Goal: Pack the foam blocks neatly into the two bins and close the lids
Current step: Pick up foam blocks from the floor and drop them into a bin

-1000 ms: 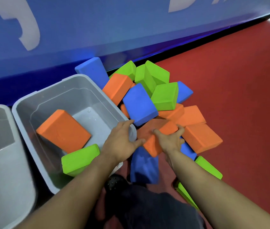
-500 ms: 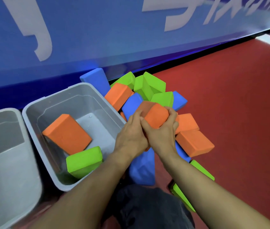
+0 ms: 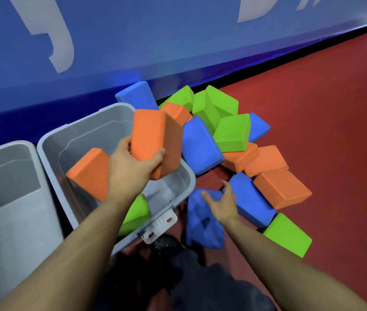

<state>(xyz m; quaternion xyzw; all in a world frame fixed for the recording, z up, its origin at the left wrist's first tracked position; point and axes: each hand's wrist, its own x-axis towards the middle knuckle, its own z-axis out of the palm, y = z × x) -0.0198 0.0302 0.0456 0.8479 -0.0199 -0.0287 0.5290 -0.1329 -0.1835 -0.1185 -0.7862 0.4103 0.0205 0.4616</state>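
Observation:
My left hand (image 3: 131, 167) grips an orange foam block (image 3: 153, 138) and holds it above the right part of the grey bin (image 3: 50, 158). Inside that bin lie another orange block (image 3: 88, 173) and a green block (image 3: 136, 213). My right hand (image 3: 222, 203) hovers with spread fingers over a blue block (image 3: 200, 227) on the floor beside the bin, holding nothing. A heap of orange, blue and green blocks (image 3: 232, 133) lies on the red floor to the right of the bin.
A second grey bin (image 3: 3, 198) stands at the left, its inside showing no blocks. A blue wall panel (image 3: 155, 41) runs behind bins and heap. A white latch (image 3: 160, 225) hangs on the near bin rim. My dark-clothed knee (image 3: 200, 283) is below.
Both hands gripped the orange block over the heap; now my left hand alone carries it left over the bin. My right hand has let go and dropped toward the blue block.

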